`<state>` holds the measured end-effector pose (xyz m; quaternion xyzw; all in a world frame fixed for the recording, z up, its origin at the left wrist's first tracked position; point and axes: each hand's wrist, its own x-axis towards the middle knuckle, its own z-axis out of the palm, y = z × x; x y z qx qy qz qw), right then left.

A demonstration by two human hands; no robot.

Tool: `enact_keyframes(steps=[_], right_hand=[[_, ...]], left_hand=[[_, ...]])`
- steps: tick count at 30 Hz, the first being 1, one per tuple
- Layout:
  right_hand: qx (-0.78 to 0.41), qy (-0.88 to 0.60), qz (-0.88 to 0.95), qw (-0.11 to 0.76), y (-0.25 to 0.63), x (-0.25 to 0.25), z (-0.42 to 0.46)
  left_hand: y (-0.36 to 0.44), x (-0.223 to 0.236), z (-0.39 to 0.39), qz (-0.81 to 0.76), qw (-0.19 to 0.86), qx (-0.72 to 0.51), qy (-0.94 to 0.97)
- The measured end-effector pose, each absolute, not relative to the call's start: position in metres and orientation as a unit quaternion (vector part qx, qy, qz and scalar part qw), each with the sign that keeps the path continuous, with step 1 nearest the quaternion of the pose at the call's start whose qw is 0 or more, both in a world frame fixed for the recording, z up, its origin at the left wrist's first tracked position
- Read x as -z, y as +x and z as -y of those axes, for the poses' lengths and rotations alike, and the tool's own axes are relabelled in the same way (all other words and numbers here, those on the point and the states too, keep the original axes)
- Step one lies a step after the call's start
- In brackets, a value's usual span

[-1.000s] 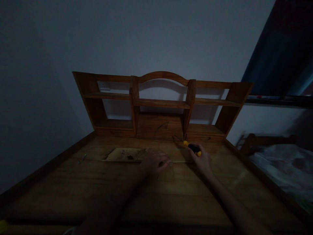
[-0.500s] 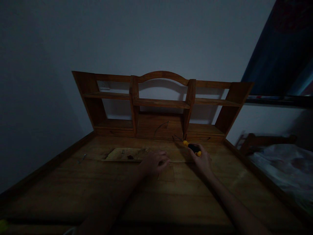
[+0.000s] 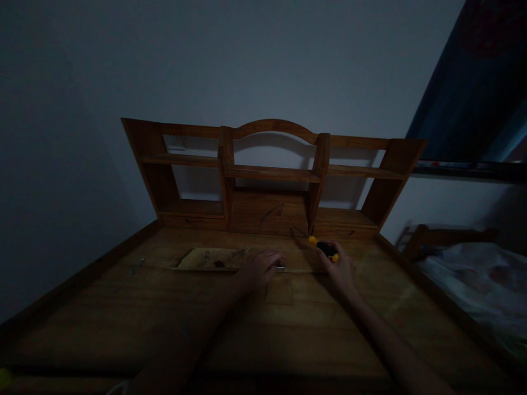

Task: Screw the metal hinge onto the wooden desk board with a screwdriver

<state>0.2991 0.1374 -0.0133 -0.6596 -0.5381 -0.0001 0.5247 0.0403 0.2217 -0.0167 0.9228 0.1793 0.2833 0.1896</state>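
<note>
My right hand point(image 3: 341, 270) is closed around the yellow and black handle of a screwdriver point(image 3: 326, 249). Its thin shaft points up and left, above the desk. Left of it, my left hand point(image 3: 260, 269) rests over a narrow wooden board point(image 3: 201, 259) with dark stains, its fingers curled together. A small silvery piece point(image 3: 280, 268) shows under those fingertips; its kind is too dark and small to make out. The left hand covers part of the board.
A wooden shelf unit point(image 3: 272, 174) stands along the back of the wooden desk point(image 3: 247, 340). On the desk's left lies a small metal item point(image 3: 140, 264). A thin square piece point(image 3: 280, 291) lies in front of the board. Raised edging runs along both sides; a covered bed point(image 3: 473, 274) is at right.
The fingers of my left hand have shifted and curled inward, and the silvery piece now shows beneath them. My right hand and the screwdriver stay in place.
</note>
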Motion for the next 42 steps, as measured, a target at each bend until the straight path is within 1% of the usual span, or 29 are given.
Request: enact_keyframes(steps=[9,17,22,28,32,42], right_hand=[[0.014,-0.668,0.536,0.516,0.299,0.013,-0.138],[0.015,-0.659,0.543,0.520,0.301,0.016,-0.139],[0.011,-0.653,0.542,0.529,0.300,0.016,-0.140],[0.000,-0.646,0.542,0.538,0.299,0.014,-0.139],[0.010,-0.654,0.541,0.529,0.298,0.013,-0.138],[0.005,-0.649,0.545,0.530,0.296,0.011,-0.136]], left_hand=[[0.040,0.013,-0.219,-0.180,0.185,-0.281,0.924],[0.038,0.021,-0.223,-0.231,0.131,-0.301,0.916],[0.038,0.020,-0.225,-0.265,0.116,-0.295,0.911],[0.042,0.024,-0.224,-0.220,0.165,-0.268,0.923],[0.043,0.023,-0.224,-0.222,0.194,-0.269,0.917],[0.042,0.019,-0.222,-0.208,0.198,-0.281,0.916]])
